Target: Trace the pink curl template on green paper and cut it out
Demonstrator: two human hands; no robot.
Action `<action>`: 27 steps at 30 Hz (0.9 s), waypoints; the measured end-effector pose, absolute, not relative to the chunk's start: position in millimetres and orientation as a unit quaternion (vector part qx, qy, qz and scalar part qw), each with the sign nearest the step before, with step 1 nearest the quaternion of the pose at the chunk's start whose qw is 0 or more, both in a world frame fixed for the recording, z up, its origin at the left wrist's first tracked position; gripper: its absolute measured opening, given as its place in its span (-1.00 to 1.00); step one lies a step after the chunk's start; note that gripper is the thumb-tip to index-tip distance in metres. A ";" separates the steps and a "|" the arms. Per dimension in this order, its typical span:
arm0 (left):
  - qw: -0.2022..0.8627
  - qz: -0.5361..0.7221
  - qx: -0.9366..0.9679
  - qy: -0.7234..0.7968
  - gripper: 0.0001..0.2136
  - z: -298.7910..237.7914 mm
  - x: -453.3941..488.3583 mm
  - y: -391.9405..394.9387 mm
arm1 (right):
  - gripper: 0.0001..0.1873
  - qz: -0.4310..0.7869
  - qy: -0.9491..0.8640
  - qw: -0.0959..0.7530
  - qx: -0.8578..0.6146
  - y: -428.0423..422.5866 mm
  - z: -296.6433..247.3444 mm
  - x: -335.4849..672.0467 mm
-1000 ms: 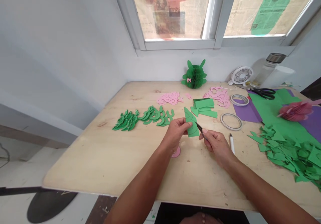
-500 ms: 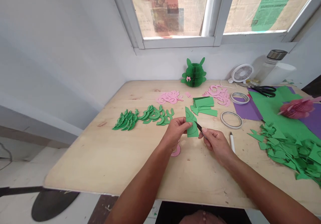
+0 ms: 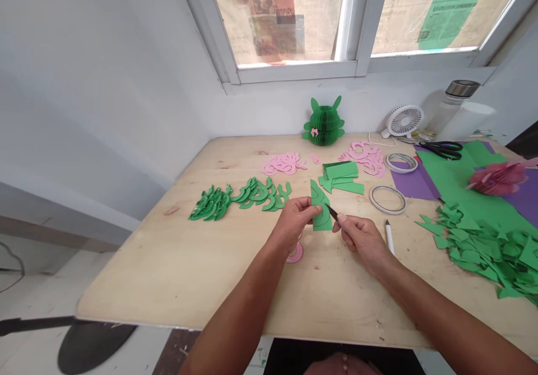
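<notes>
Head view: we recorded the left hand (image 3: 296, 219) with fingers clamped on the green paper (image 3: 323, 223) above the table (image 3: 202, 268); the right hand (image 3: 363, 239) gripped a dark-bladed tool (image 3: 332, 212) at the paper's edge.

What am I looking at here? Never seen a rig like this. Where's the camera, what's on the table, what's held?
There is no machine: these are a person's own bare hands. One camera, worn on the head, looks forward and down, so the forearms enter from the bottom.

The left hand pinches a green paper piece marked with curved lines. The right hand holds a dark-bladed tool, probably small scissors, its tip at the paper's edge.

On the wooden table, green cut-outs lie to the left and green scraps to the right. Pink cut-outs, green strips and a tape roll lie beyond the hands. A green paper figure stands by the wall.
</notes>
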State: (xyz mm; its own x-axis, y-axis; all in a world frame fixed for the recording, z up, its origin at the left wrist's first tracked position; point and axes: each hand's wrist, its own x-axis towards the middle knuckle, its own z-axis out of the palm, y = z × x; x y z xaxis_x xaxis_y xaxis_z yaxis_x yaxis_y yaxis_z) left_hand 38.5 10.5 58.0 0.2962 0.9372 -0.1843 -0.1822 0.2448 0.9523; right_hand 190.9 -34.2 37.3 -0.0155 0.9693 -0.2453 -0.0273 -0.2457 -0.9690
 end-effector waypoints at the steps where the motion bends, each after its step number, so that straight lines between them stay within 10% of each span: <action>1: 0.667 0.418 0.450 0.421 -0.83 58.5 38.4 10.4 | -0.51 0.568 -0.430 0.438 -0.548 -34.2 37.2 191.2; 27: 0.673 0.395 0.470 0.412 -0.86 60.0 35.5 10.6 | -0.52 0.569 -0.444 0.422 -0.548 -33.5 32.7 194.7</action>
State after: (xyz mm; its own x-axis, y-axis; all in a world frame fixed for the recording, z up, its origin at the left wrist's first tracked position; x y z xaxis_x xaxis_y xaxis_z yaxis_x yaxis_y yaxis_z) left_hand 35.5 10.6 60.0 0.3485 0.9195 -0.1821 -0.1454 0.2450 0.9586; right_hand 194.7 -33.5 32.7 -0.0426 0.9674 -0.2498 0.0064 -0.2498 -0.9683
